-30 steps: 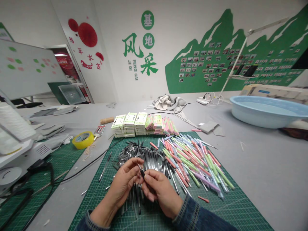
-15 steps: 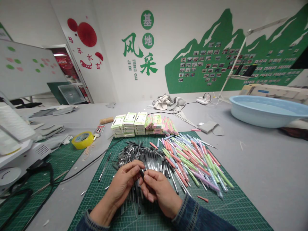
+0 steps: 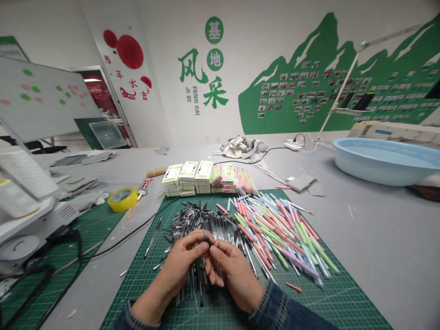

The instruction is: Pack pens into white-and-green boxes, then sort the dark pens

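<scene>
Over the pile of pens, my left hand [image 3: 185, 252] and my right hand [image 3: 231, 266] meet, thumbs and forefingers pinching a small black pen cap [image 3: 207, 239] between them. Part of the cap is covered by the fingertips. Just beyond and beneath the hands lies a heap of black pen caps [image 3: 192, 215] and clear-barrelled black pens [image 3: 220, 224]. Right of my hands spreads a loose pile of pastel pens [image 3: 271, 224] in pink, green, blue and purple. Everything rests on a green cutting mat [image 3: 309, 307].
Stacked small boxes [image 3: 187, 176] line the mat's far edge. Yellow tape [image 3: 122, 199] and a black cable [image 3: 137, 228] lie to the left, near a white machine [image 3: 37, 229]. A blue basin [image 3: 381, 160] stands at the right; cloth scraps [image 3: 240, 149] lie behind.
My fingers have shifted around the black pen cap, which now points more upward between the fingertips. The whole view has moved slightly, so the table things appear a little further right.
</scene>
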### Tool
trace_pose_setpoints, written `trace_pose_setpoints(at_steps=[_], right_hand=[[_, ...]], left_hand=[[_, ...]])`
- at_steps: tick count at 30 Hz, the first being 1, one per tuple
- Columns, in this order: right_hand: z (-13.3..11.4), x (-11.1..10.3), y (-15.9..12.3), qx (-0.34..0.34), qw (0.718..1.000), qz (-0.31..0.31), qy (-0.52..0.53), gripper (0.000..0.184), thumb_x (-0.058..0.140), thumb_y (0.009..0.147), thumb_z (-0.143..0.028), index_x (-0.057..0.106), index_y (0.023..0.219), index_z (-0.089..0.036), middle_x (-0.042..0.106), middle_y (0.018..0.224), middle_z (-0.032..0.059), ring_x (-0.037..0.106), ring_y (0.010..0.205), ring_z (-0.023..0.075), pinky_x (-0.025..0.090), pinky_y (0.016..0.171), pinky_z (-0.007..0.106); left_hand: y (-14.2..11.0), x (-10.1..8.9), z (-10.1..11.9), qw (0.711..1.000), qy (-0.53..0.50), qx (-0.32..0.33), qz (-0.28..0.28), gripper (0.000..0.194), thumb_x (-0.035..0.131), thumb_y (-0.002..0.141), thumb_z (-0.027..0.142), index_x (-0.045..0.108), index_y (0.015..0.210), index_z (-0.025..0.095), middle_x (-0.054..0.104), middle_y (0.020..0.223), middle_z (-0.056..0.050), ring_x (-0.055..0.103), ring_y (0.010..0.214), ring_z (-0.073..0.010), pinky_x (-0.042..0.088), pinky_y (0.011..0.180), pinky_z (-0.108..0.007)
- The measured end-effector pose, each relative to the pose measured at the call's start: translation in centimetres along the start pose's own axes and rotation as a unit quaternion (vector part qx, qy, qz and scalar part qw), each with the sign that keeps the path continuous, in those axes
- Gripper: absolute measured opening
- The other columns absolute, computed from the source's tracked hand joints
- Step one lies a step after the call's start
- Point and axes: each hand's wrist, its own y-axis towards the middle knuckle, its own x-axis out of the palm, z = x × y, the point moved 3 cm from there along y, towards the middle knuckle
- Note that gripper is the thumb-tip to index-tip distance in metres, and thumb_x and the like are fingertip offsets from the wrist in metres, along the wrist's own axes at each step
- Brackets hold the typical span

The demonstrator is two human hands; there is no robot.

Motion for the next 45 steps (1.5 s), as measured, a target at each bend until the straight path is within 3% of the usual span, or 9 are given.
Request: trace_pose_setpoints(at_steps=[4, 8, 11, 15, 26, 29, 31, 35, 45], right_hand=[[0.0, 0.3, -0.2, 0.01, 0.999, -0.001, -0.038, 0.037, 0.07, 0.075, -0.045, 0.056, 0.089, -0.014, 0.064, 0.069, 0.0034, 0.059, 0.054, 0.0122, 0.047, 0.047, 0.023], [0.0, -0.4, 0.0, -0.018, 0.996, 0.036, -0.085, 0.035, 0.069, 0.075, -0.043, 0.057, 0.093, -0.015, 0.063, 0.069, 0.0012, 0.056, 0.051, 0.0108, 0.043, 0.042, 0.02], [0.2, -1.1, 0.2, -0.038, 0.989, 0.068, -0.125, 0.029, 0.063, 0.08, -0.042, 0.058, 0.091, -0.015, 0.061, 0.065, -0.0004, 0.05, 0.046, 0.0077, 0.034, 0.038, 0.016], [0.0, -1.5, 0.3, -0.047, 0.985, 0.095, -0.139, 0.026, 0.061, 0.081, -0.04, 0.058, 0.088, -0.015, 0.059, 0.062, -0.0013, 0.048, 0.045, 0.0067, 0.031, 0.038, 0.015], [-0.2, -1.4, 0.3, -0.046, 0.984, 0.105, -0.135, 0.02, 0.059, 0.08, -0.034, 0.058, 0.086, -0.015, 0.059, 0.062, -0.0015, 0.047, 0.045, 0.0069, 0.03, 0.037, 0.016], [-0.2, -1.4, 0.3, -0.049, 0.984, 0.104, -0.139, 0.019, 0.058, 0.08, -0.033, 0.058, 0.086, -0.015, 0.059, 0.062, -0.0014, 0.048, 0.045, 0.0069, 0.03, 0.038, 0.016], [-0.2, -1.5, 0.3, -0.05, 0.983, 0.105, -0.142, 0.019, 0.058, 0.081, -0.033, 0.058, 0.086, -0.015, 0.059, 0.062, -0.0014, 0.048, 0.045, 0.0069, 0.03, 0.038, 0.016], [-0.2, -1.6, 0.4, -0.054, 0.982, 0.109, -0.142, 0.017, 0.057, 0.08, -0.031, 0.058, 0.086, -0.015, 0.059, 0.061, -0.0019, 0.047, 0.045, 0.0069, 0.03, 0.037, 0.016], [0.0, -1.6, 0.3, -0.054, 0.984, 0.108, -0.133, 0.017, 0.058, 0.079, -0.031, 0.058, 0.085, -0.015, 0.058, 0.06, -0.0022, 0.046, 0.043, 0.0065, 0.03, 0.037, 0.015]], left_hand=[[0.6, -3.4, 2.2, 0.995, -0.014, 0.045, 0.091, 0.028, 0.072, 0.073, 0.035, 0.069, 0.093, 0.015, 0.068, 0.09, -0.006, 0.057, 0.066, -0.0113, 0.044, 0.056, -0.021], [1.0, -10.9, 5.0, 0.954, 0.114, 0.114, 0.251, 0.037, 0.071, 0.07, 0.042, 0.067, 0.096, 0.017, 0.068, 0.078, -0.003, 0.053, 0.058, -0.0113, 0.037, 0.049, -0.02], [1.3, -16.1, 5.5, 0.846, 0.407, 0.058, 0.339, 0.034, 0.063, 0.074, 0.044, 0.069, 0.093, 0.017, 0.069, 0.074, -0.006, 0.059, 0.066, -0.0208, 0.04, 0.055, -0.027], [2.3, -18.6, 4.2, 0.691, 0.654, -0.034, 0.304, 0.037, 0.051, 0.08, 0.044, 0.07, 0.095, 0.016, 0.073, 0.086, -0.015, 0.064, 0.083, -0.0332, 0.043, 0.068, -0.036], [2.9, -17.0, 3.0, 0.656, 0.7, -0.028, 0.281, 0.041, 0.041, 0.087, 0.039, 0.065, 0.106, 0.013, 0.07, 0.097, -0.016, 0.064, 0.09, -0.0327, 0.044, 0.079, -0.039], [3.0, -13.7, 3.5, 0.665, 0.702, 0.067, 0.247, 0.037, 0.041, 0.088, 0.037, 0.061, 0.113, 0.017, 0.067, 0.1, -0.011, 0.062, 0.092, -0.0267, 0.043, 0.084, -0.035], [3.3, -10.6, 3.4, 0.701, 0.682, 0.146, 0.151, 0.03, 0.044, 0.088, 0.035, 0.064, 0.106, 0.021, 0.065, 0.1, -0.007, 0.061, 0.09, -0.0219, 0.043, 0.084, -0.031], [4.0, -6.9, 2.2, 0.739, 0.654, 0.159, 0.037, 0.019, 0.051, 0.084, 0.03, 0.067, 0.093, 0.024, 0.063, 0.097, -0.004, 0.06, 0.092, -0.0199, 0.043, 0.083, -0.028], [4.7, -6.6, 1.2, 0.726, 0.671, 0.133, 0.071, 0.018, 0.05, 0.082, 0.022, 0.066, 0.091, 0.022, 0.06, 0.094, -0.004, 0.058, 0.09, -0.0203, 0.042, 0.08, -0.029]])
